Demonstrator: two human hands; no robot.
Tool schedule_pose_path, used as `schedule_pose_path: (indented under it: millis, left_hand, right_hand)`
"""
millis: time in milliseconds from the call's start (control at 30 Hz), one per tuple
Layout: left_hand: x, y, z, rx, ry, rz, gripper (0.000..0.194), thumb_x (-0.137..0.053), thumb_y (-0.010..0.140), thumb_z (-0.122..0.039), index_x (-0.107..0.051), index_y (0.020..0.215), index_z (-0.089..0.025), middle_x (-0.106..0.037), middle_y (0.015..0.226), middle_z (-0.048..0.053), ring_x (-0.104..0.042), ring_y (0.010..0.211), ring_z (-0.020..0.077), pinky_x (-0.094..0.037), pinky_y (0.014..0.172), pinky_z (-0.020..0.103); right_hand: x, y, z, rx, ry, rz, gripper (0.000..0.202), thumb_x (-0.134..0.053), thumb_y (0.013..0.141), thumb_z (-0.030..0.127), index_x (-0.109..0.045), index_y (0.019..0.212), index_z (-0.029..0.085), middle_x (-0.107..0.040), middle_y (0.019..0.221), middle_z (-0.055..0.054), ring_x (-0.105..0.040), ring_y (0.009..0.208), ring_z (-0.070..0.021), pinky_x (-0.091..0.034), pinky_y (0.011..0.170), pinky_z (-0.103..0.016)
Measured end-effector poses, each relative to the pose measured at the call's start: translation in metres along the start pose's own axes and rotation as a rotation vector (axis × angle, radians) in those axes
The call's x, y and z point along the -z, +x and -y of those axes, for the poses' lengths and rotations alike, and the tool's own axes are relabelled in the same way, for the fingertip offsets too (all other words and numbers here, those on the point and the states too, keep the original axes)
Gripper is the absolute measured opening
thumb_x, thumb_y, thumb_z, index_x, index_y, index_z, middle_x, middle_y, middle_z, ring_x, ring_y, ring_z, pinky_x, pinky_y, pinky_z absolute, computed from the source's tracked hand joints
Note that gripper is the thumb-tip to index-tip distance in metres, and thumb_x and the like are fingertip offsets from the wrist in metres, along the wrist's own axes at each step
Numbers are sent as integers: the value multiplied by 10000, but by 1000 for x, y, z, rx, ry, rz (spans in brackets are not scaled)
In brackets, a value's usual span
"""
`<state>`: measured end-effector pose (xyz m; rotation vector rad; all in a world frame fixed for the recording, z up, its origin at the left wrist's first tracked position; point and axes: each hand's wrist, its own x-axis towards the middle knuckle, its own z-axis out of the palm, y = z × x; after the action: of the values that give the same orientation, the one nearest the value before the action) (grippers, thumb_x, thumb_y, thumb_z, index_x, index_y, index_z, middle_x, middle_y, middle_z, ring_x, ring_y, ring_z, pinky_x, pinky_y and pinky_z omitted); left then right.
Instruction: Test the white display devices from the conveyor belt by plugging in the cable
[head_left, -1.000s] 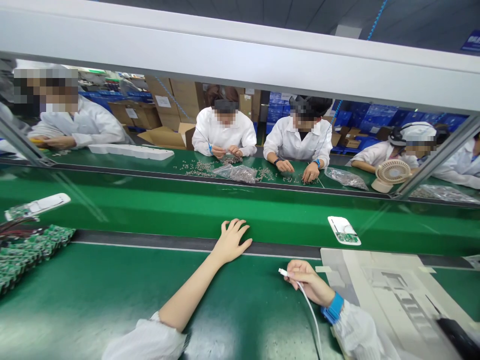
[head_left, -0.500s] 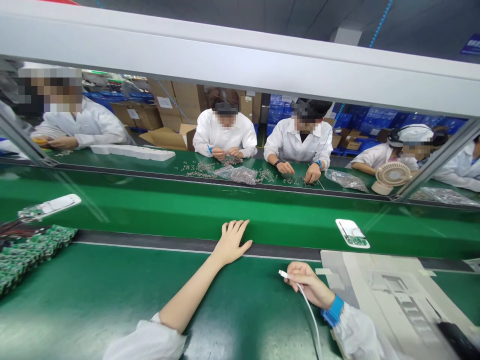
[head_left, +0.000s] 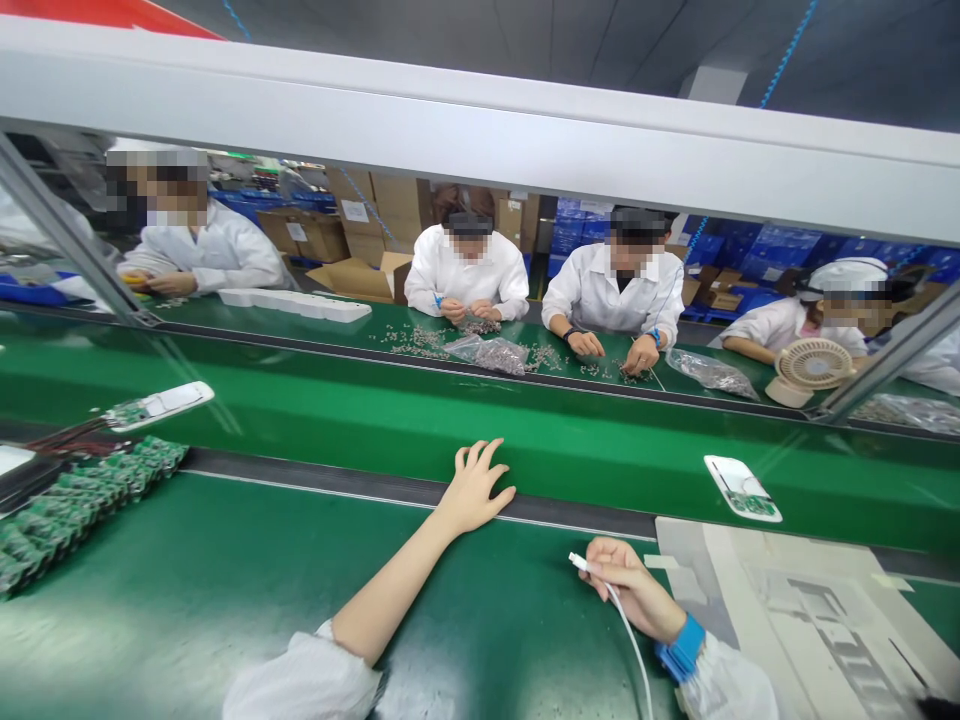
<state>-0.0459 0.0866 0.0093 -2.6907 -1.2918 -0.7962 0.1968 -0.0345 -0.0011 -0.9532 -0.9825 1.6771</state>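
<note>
My left hand (head_left: 474, 490) reaches to the dark edge strip beside the green conveyor belt (head_left: 375, 415), its fingers spread and nothing in them. Between the thumb and fingers of my right hand (head_left: 626, 580) is a white cable (head_left: 626, 625), its plug end pointing up and left; a blue band circles that wrist. To the right on the belt lies a white casing with a green circuit board (head_left: 744, 488). Another white casing with a circuit board (head_left: 161, 405) lies on the belt at the left, dark wires trailing from it.
Rows of green circuit boards (head_left: 82, 510) stand at the left on the green bench (head_left: 285, 560). A taped cardboard sheet (head_left: 724, 580) covers the right side. Beyond the belt, several people in white coats handle small parts near a fan (head_left: 814, 365). A white beam (head_left: 480, 130) crosses above.
The white casing at the left has moved rightward along the belt, and another white edge has entered at far left. The whole view has shifted slightly. My right hand still holds the cable.
</note>
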Motion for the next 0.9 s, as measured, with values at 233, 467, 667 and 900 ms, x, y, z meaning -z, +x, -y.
schedule_pose_path:
  millis: [233, 467, 667, 900]
  left_hand:
    - [4, -2, -3, 41, 26, -24, 331, -507, 768, -395, -595, 1020, -200, -177, 1433, 79, -192, 1234, 343, -198, 953, 526]
    - [5, -4, -1, 32, 29, -18, 273, -528, 751, -403, -623, 907, -200, -200, 1424, 57, -200, 1223, 342, -191, 952, 520]
    - [1, -3, 1, 57, -1, 2, 418, -498, 768, -411, -515, 1131, -202, -491, 1106, 100, -393, 1016, 267, -242, 914, 484]
    - [2, -3, 0, 57, 7, -7, 414, -475, 778, -421, -494, 1125, -195, -504, 1064, 89, -410, 991, 255, -210, 924, 474]
  right_hand:
    - [2, -1, -3, -11, -14, 2, 86, -674, 708, 227, -623, 715, 159, -508, 458, 30, -424, 480, -99, -354, 603, -248]
    - [4, -1, -7, -25, -40, 3, 95, -642, 737, 264, -614, 717, 175, -420, 423, 43, -402, 498, -125, -358, 696, -299]
    - [4, -1, -8, -31, -44, -3, 94, -643, 732, 269, -617, 724, 179, -410, 419, 43, -407, 502, -135, -365, 723, -315]
    - [6, 0, -8, -36, -26, 9, 81, -644, 734, 255, -622, 738, 177, -467, 435, 35, -421, 497, -125, -370, 742, -317]
